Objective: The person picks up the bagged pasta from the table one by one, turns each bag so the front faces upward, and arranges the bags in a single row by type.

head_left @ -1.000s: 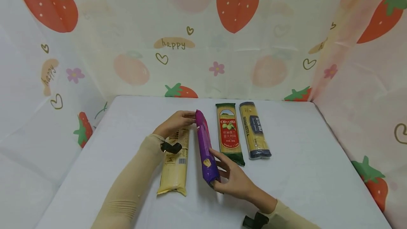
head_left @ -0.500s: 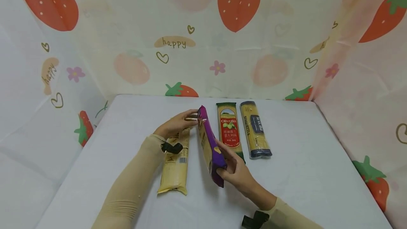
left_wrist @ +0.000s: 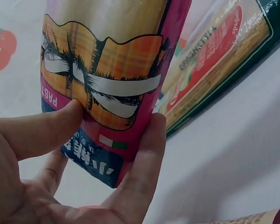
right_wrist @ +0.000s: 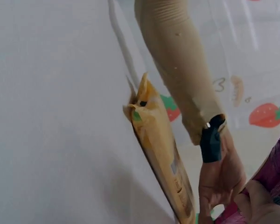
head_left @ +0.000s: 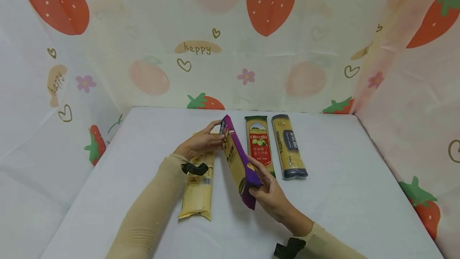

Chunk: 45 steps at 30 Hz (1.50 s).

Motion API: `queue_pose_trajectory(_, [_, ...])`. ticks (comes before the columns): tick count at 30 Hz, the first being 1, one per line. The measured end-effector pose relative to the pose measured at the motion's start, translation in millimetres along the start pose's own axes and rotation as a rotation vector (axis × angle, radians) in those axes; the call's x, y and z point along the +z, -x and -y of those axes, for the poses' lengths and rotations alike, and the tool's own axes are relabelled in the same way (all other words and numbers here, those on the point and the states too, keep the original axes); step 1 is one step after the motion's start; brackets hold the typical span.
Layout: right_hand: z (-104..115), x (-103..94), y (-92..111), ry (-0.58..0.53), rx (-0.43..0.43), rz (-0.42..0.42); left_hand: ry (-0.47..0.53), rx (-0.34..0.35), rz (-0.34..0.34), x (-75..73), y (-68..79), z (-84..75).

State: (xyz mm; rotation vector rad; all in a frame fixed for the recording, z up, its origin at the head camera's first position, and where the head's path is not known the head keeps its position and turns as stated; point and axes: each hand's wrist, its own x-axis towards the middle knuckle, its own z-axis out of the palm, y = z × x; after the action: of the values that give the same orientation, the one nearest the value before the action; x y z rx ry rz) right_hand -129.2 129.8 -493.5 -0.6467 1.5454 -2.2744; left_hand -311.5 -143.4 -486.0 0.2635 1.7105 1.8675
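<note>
Strawberry-printed pale fabric walls point(head_left: 215, 71) enclose a white cloth-covered worktop point(head_left: 341, 211) on my remote feed. Item under handling: one flat, oblong purple-and-magenta plastic pasta packet point(head_left: 235, 159), held between two hands and, as far as I can tell, raised off the worktop, tilted, its printed broad face towards the left. The left hand point(head_left: 201, 143) grips the far end; the left wrist view shows me the thumb pressed on the printed face and fingers at the edge and behind. The right hand point(head_left: 271, 197) grips the near end, fingers narrowed on the packet, though their exact placement behind it is hidden from me. Left of it lies a long yellow packet point(head_left: 195, 201), partly covered by the left hand in the head view. To the right, well apart from the yellow one, lie a green-ended pasta packet with a red label point(head_left: 258, 141) and a rounded clear spaghetti packet with dark blue ends point(head_left: 289, 149), side by side. I judge the step in hand to be two-handed handling and orienting of the held packet. My assessment: any next move calls for both grips kept even, so that the film does not slip or the contents bend.
</note>
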Motion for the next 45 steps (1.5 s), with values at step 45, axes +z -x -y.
queue_pose_trajectory(45, [0, -16.3, -2, 0.58, 0.122, -0.089, -0.243, 0.123, -0.262, 10.5, -3.0, -11.4])
